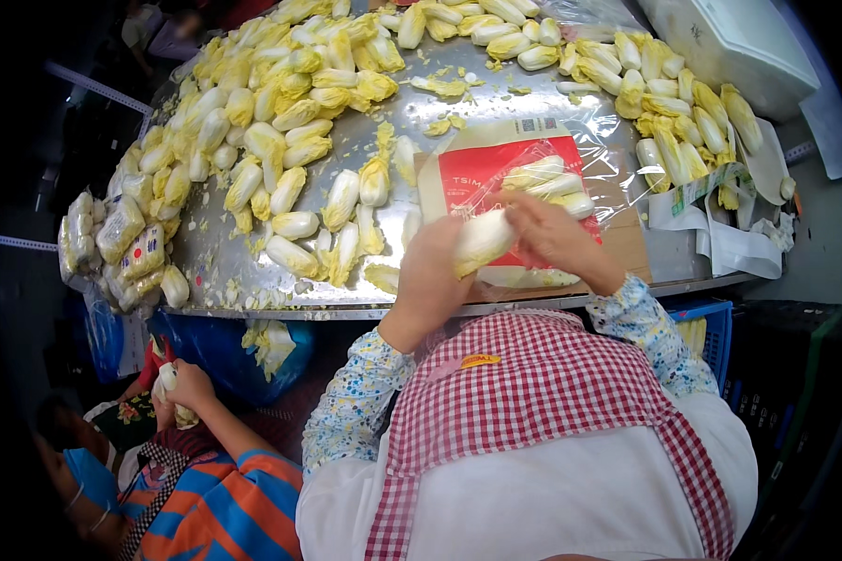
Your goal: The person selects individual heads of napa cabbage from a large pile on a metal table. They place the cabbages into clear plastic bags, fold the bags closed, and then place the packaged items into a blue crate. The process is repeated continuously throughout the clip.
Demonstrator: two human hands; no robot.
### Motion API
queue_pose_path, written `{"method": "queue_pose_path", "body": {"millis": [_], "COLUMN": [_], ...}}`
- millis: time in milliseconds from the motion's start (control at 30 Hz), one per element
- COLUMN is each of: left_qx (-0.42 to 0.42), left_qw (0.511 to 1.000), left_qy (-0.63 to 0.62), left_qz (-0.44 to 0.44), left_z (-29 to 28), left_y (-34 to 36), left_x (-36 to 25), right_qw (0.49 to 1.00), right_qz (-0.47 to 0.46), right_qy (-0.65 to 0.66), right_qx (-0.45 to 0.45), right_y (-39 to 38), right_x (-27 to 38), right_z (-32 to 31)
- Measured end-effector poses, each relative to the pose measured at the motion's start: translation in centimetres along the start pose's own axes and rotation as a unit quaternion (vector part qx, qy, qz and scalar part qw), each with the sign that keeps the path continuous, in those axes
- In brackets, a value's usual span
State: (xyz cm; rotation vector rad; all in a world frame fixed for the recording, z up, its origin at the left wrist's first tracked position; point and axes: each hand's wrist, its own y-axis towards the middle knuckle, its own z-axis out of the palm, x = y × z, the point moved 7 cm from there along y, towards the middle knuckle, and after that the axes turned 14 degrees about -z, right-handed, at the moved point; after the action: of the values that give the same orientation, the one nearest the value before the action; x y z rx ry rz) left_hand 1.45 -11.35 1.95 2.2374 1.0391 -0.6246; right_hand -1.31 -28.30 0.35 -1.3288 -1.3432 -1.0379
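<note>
A small pale napa cabbage [485, 243] is held above the near edge of the metal table, its yellowish leaves toward me. My left hand [430, 276] is closed around its left side. At its right end, the curled fingers of my right hand [554, 234] press against it. Just beyond my hands lies a red and clear plastic bag [477, 168] on a piece of cardboard [627, 234]. Several more small cabbages [538, 173] show in or under the clear film of the bag; which one I cannot tell.
Loose small cabbages [281, 112] heap across the table's [365, 122] left and far side, more [683, 122] at right. Wrapped packs [126, 238] pile at the left edge. A white foam box [739, 56] stands far right. At lower left a co-worker [215, 486] handles a cabbage.
</note>
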Motion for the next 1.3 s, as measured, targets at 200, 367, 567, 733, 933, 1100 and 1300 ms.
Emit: {"method": "queue_pose_path", "body": {"millis": [200,367,567,733,933,1100,1300], "left_qx": [0.159,0.203,0.163,0.114,0.078,0.014,-0.054], "left_qw": [0.947,0.86,0.781,0.82,0.821,0.808,0.761], "left_qy": [-0.224,-0.399,-0.503,-0.457,-0.459,-0.477,-0.533], "left_qz": [-0.166,-0.243,-0.331,-0.323,-0.329,-0.346,-0.365], "left_z": [-0.7,0.5,0.3,-1.5,-3.4,-5.8,-8.2], "left_y": [0.5,-0.3,-0.7,-0.7,-1.7,-2.6,-4.5], "left_x": [1.9,3.8,5.2,6.2,7.5,9.0,11.6], "right_qw": [0.993,0.991,0.975,0.962,0.959,0.93,0.904], "right_qz": [-0.031,-0.011,-0.2,-0.208,-0.221,-0.299,-0.322], "right_qy": [0.113,0.127,-0.097,-0.178,-0.18,-0.214,-0.279], "right_qx": [-0.023,-0.026,-0.006,0.002,0.017,0.009,0.038], "right_y": [0.2,0.1,1.1,2.2,3.8,5.2,7.0], "right_x": [-3.3,-2.7,0.1,2.3,2.5,4.1,4.7], "right_z": [0.7,1.1,2.4,4.8,7.7,10.7,15.2]}}
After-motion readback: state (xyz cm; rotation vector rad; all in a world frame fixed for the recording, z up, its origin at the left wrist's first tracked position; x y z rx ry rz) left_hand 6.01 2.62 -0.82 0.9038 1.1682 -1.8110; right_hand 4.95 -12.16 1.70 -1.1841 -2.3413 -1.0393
